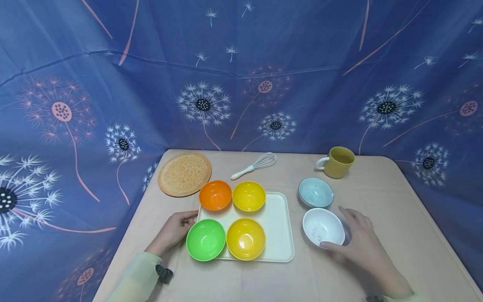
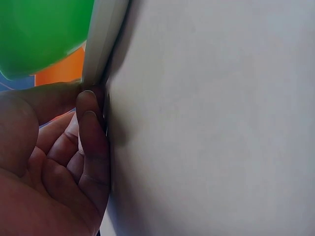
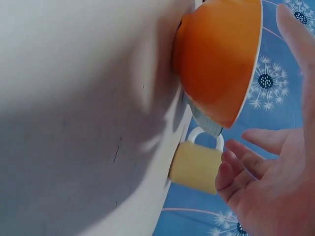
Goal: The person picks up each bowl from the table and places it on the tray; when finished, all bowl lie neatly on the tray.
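Note:
My left hand (image 1: pixel 174 231) pinches the left edge of a white rectangular tray (image 1: pixel 278 226), with the thumb and fingertips meeting at its rim in the left wrist view. On the tray's left part stand a green bowl (image 1: pixel 206 240), an orange bowl (image 1: pixel 215 195) and two yellow bowls (image 1: pixel 246 239). To the right of the tray is a bowl with a white inside (image 1: pixel 323 226) and an orange outside (image 3: pixel 219 59). Around its right side my right hand (image 1: pixel 360 239) is spread, fingers loosely extended; the right wrist view shows them apart from the bowl.
A light blue bowl (image 1: pixel 316 192) stands just behind the white-lined bowl. Farther back is a yellow mug (image 1: pixel 339 162) with a white handle. A whisk (image 1: pixel 253 166) and a round patterned mat (image 1: pixel 185 174) lie behind the tray. Blue dandelion-print cloth (image 1: pixel 241 113) hangs behind the table.

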`<state>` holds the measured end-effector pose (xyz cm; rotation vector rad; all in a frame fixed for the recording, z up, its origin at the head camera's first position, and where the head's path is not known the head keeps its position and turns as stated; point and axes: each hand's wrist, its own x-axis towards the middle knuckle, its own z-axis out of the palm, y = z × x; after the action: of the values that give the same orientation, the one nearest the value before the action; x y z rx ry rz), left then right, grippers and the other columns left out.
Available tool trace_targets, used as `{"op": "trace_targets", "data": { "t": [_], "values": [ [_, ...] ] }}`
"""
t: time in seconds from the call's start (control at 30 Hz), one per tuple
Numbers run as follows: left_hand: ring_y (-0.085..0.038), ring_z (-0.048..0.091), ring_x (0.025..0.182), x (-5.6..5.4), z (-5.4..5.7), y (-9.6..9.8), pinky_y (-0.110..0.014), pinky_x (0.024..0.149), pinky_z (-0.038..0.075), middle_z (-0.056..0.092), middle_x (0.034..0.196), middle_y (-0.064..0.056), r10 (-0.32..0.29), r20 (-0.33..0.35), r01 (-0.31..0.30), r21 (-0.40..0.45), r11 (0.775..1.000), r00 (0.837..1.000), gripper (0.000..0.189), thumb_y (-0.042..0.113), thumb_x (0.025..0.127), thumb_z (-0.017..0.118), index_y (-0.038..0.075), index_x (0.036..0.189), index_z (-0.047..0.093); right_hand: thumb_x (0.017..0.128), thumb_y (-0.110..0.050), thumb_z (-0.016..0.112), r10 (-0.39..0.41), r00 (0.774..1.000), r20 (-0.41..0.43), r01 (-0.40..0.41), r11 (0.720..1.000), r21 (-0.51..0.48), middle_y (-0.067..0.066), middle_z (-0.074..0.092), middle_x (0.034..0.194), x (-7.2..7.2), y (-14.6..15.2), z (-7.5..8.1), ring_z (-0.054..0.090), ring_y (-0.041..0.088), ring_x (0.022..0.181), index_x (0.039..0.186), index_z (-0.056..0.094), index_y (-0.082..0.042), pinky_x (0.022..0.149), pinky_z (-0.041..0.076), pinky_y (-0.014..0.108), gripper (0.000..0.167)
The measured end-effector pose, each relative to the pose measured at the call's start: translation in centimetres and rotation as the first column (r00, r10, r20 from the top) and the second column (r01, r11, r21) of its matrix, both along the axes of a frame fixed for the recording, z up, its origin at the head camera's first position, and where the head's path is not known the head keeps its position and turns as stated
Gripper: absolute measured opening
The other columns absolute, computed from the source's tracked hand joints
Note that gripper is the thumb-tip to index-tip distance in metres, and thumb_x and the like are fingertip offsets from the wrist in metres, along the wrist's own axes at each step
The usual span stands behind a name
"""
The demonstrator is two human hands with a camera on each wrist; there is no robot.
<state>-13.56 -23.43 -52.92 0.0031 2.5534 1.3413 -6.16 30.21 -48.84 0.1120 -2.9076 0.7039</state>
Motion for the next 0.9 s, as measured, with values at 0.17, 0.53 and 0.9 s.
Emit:
{"op": "trace_targets", "data": {
  "t": [0.17,0.53,0.9],
  "values": [
    [-0.016,0.056,0.071,0.0,0.0,0.0,-0.027,0.064,0.044,0.064,0.079,0.0,0.014,0.017,-0.015,0.004,1.0,1.0,0.044,0.001,0.097,0.068,0.009,0.14,0.067,0.063,-0.069,0.091,0.008,1.0,0.022,-0.007,1.0,-0.022,0.026,0.042,0.144,-0.3,-0.9,-0.6,0.036,0.047,0.129,0.155,0.041,0.003,0.093,0.04,0.071,0.127],
    [-0.017,0.055,0.07,0.0,-0.3,-0.1,-0.027,0.062,0.044,0.062,0.078,0.0,0.018,0.017,-0.018,0.014,1.0,1.0,0.044,0.001,0.097,0.068,0.009,0.14,0.068,0.063,-0.072,0.089,-0.01,0.994,0.112,0.012,1.0,-0.021,0.025,0.04,0.142,-0.6,-2.3,-1.9,0.038,0.044,0.126,0.158,0.036,-0.001,0.091,0.044,0.069,0.129],
    [-0.017,0.057,0.075,-0.1,-0.2,0.1,-0.031,0.072,0.046,0.064,0.08,0.001,0.019,0.022,-0.018,-0.017,1.0,1.0,0.043,0.002,0.098,0.066,0.009,0.14,0.067,0.065,-0.07,0.088,-0.022,0.989,0.143,0.024,1.0,-0.009,0.026,0.039,0.142,-0.7,-2.5,-1.6,0.039,0.044,0.126,0.159,0.032,0.0,0.092,0.045,0.069,0.13]
  ]
}}
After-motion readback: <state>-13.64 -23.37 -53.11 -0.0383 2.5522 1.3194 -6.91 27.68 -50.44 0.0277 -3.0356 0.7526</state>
